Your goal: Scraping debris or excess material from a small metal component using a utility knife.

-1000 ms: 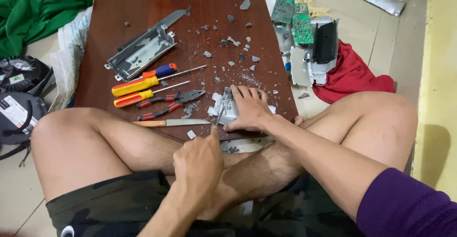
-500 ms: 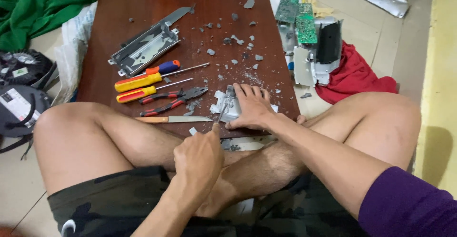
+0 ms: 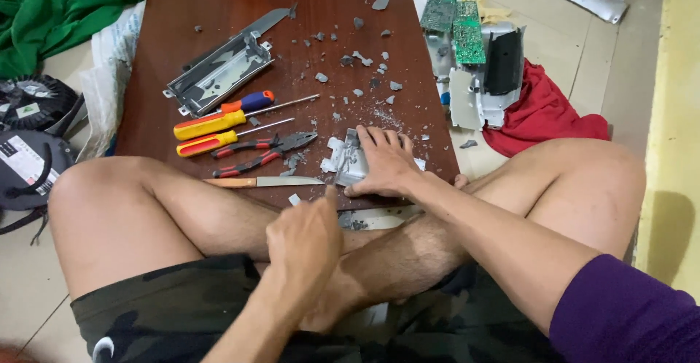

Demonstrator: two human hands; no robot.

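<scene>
I sit cross-legged in front of a dark wooden board (image 3: 219, 35). My right hand (image 3: 386, 162) presses down on a bent grey metal piece (image 3: 346, 157) at the board's near edge, fingers spread over it. My left hand (image 3: 306, 239) is curled into a fist just below the edge, thumb pointing at the metal piece. It seems to grip a thin tool that the fingers mostly hide. A wooden-handled knife (image 3: 255, 182) lies just left of my left hand.
On the board lie two yellow-handled screwdrivers (image 3: 211, 124), red pliers (image 3: 262, 151), a grey metal bracket (image 3: 219, 71) and several grey chips (image 3: 357, 60). Green circuit boards (image 3: 467, 38), metal casing parts and a red cloth (image 3: 543, 115) sit right; green cloth (image 3: 58, 5) and black bags left.
My left hand has shifted slightly up toward the board's edge and the metal piece. My right hand stays pressed on the piece.
</scene>
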